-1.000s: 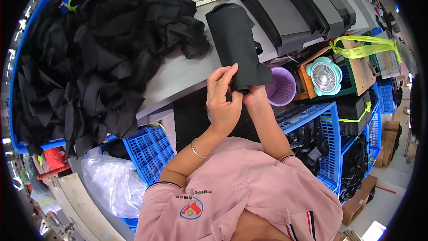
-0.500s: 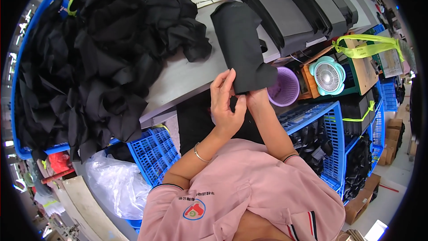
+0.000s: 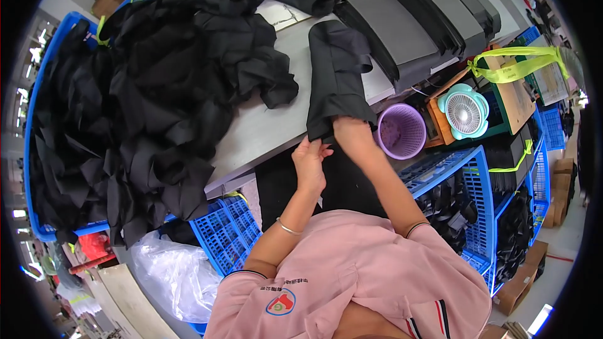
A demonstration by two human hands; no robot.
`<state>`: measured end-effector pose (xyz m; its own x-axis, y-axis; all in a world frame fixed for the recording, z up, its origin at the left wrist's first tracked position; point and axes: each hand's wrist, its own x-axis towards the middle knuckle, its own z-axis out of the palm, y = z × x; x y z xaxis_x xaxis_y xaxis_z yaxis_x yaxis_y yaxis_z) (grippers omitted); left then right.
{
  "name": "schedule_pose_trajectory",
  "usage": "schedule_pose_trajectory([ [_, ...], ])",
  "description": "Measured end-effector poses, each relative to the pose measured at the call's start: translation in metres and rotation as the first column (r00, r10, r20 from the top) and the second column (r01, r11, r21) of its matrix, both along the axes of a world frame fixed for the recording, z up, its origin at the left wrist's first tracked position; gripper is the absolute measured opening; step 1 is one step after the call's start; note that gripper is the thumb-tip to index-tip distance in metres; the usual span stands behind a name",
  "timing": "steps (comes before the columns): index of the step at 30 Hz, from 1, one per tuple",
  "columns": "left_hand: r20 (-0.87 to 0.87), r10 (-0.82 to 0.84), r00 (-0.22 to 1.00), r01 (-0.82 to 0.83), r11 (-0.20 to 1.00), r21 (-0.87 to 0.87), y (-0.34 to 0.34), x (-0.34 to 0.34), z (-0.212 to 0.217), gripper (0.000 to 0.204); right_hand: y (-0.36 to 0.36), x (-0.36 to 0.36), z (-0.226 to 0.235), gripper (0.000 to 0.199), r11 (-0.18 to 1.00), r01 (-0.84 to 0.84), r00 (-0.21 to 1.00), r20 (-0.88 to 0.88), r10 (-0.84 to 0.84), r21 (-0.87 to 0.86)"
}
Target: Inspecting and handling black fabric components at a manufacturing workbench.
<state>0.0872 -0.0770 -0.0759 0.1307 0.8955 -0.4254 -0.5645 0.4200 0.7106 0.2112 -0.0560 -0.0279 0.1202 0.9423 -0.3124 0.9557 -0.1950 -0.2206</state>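
Note:
A black fabric piece (image 3: 336, 81), long and tube-like with a loose flap on its right side, lies over the table edge toward me. My left hand (image 3: 311, 162) pinches its near lower corner between thumb and fingers. My right hand (image 3: 355, 137) reaches in at the near end of the piece, and its fingers are hidden by the cloth. Just right of the right wrist stands a purple perforated basket (image 3: 401, 130). Stacks of flat black and grey panels (image 3: 396, 25) lie beyond the piece to the right.
A large heap of black fabric pieces (image 3: 144, 88) fills a blue crate (image 3: 32, 169) on the left and spreads onto the grey table (image 3: 251, 141). At right are a turquoise fan (image 3: 465, 113) and blue crates (image 3: 480, 207). Clear plastic (image 3: 176, 270) lies lower left.
The fabric piece has turned and flattened, its flap shifting up on the right. My left hand has moved down to its lower corner; my right hand has pushed into its near end.

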Motion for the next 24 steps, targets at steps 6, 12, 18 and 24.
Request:
schedule_pose_trajectory([
  [6,-0.067,-0.095,0.993,0.091,0.994,-0.06,-0.005,0.008,-0.011,0.022,-0.008,-0.025,-0.001,0.024,0.81,-0.123,0.973,0.232,-0.017,0.573],
  [12,0.005,-0.224,0.975,0.224,0.974,0.038,-0.023,0.018,-0.03,0.008,-0.02,-0.024,0.005,0.034,0.962,0.051,0.987,-0.159,-0.008,0.267],
  [18,-0.016,-0.256,0.966,0.257,0.966,0.021,-0.022,0.023,-0.031,0.017,-0.022,-0.016,-0.019,0.037,0.912,0.061,0.998,-0.049,-0.044,0.405],
  [24,-0.11,-0.386,0.916,0.391,0.92,0.026,-0.02,0.021,-0.008,0.018,-0.012,-0.015,-0.014,0.022,0.914,0.076,0.996,-0.074,-0.051,0.398],
])
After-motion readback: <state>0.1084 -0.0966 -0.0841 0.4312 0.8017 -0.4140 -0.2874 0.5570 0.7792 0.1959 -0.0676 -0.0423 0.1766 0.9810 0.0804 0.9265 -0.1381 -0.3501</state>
